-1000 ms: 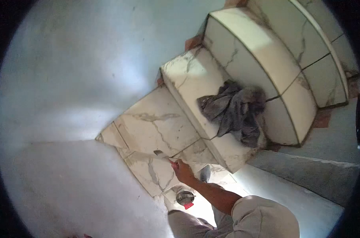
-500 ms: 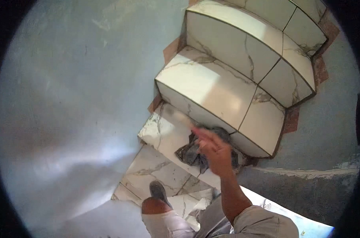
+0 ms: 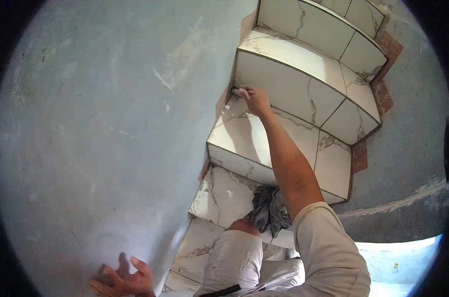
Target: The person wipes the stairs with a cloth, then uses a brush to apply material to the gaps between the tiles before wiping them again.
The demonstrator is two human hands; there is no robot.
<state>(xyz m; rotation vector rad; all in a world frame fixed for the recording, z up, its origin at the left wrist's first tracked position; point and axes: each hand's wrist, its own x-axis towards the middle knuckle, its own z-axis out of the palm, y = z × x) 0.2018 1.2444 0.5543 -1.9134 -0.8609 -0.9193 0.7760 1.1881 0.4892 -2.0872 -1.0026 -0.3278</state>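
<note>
My right hand (image 3: 255, 101) reaches to the inner corner of a marble-patterned stair tread (image 3: 293, 129), where the tread meets the riser (image 3: 279, 81) and the blue-grey wall (image 3: 120, 123). Its fingers are closed in a pinch; whatever they hold is hidden or too small to name. At the lower left, my left hand (image 3: 125, 281) is at the wall with its fingers apart and nothing in it. A dark grey crumpled cloth (image 3: 270, 210) lies on a lower step, beside my bent knee.
More tiled steps (image 3: 323, 27) curve upward at the top right. Reddish-brown strips (image 3: 383, 95) border them along the right wall (image 3: 407, 143). Lower tiles (image 3: 192, 242) lie left of my legs. A bright gap (image 3: 407, 260) shows at the lower right.
My right hand has moved from above the cloth up to a higher step's corner. The red-handled tool it held is no longer clearly visible. My left hand has come into view; the camera has shifted.
</note>
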